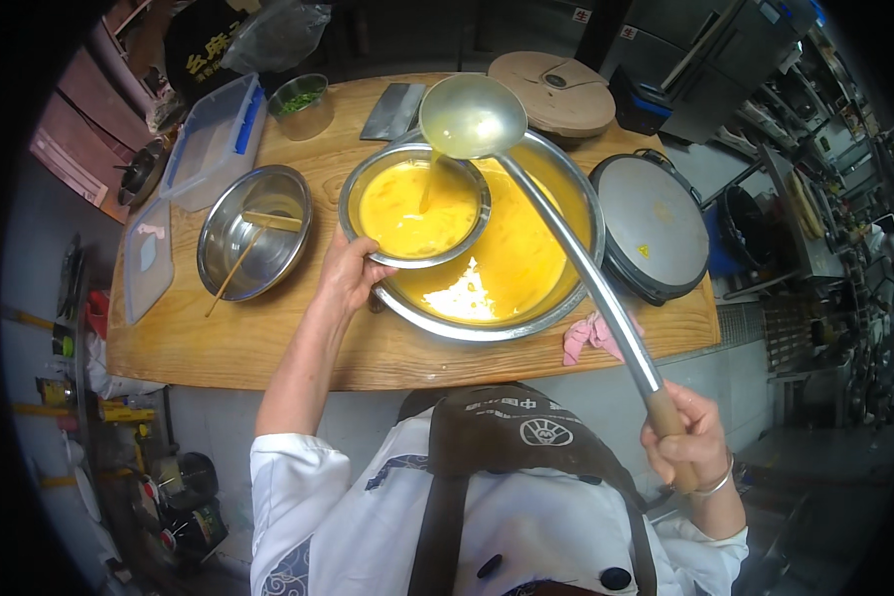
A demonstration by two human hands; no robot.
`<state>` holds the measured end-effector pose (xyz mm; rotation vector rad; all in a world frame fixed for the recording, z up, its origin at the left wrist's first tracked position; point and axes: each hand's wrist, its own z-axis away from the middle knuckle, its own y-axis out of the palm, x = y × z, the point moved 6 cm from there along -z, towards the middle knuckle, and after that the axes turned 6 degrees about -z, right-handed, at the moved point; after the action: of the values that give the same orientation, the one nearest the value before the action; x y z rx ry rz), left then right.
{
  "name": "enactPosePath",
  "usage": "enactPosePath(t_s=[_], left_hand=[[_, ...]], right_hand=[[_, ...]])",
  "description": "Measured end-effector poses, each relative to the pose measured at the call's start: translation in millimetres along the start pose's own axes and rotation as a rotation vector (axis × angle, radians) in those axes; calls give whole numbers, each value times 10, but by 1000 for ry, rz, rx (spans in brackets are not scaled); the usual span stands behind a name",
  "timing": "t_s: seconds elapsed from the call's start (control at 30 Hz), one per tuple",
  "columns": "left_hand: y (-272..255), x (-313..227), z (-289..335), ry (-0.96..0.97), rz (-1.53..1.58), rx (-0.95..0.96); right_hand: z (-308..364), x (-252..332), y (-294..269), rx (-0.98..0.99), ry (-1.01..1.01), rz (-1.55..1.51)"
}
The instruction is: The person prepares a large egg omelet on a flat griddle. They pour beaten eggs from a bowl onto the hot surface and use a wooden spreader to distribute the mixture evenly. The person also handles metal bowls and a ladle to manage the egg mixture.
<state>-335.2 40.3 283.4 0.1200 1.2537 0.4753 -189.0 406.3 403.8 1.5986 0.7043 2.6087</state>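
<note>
Pinching the small bowl [414, 263] at its rim, between 7 and 8 o'clock, with the left hand [346, 272], the nearer of 2 hands. Gripping the ladle [602, 306] by its tan end in the curled right hand [687, 439], well apart at 4 o'clock. Slanting the ladle's long axis from 5 o'clock at the grip to 11 at the scoop, above the small bowl's 1 o'clock rim, with yellow liquid [392, 214] streaming down inside. Holding the small bowl over the large bowl's [467, 331] 10 o'clock side; cannot tell whether touching its rim. Posing the right hand beyond the near edge of the surface [219, 343]. Looking outward, finding a steel bowl [283, 256] with a wooden tool [236, 268] at 9 o'clock, a round appliance [656, 223] at 3, a pink cloth [584, 340] near 5.
</note>
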Motion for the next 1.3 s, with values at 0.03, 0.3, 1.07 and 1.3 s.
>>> enactPosePath(t_s=[0.03,0.3,1.07,1.3], left_hand=[[0,3,5,6,5,5],[-164,6,120,21,13,-19],[-188,-30,729,39,82,-24],[-278,6,855,39,91,-21]], right_hand=[[-16,-2,-41,36,16,-180],[-322,-123,-360,-20,75,-138],[-1828,-331,850,373,-1064,1677],[-2208,-175,886,359,-1151,1691]])
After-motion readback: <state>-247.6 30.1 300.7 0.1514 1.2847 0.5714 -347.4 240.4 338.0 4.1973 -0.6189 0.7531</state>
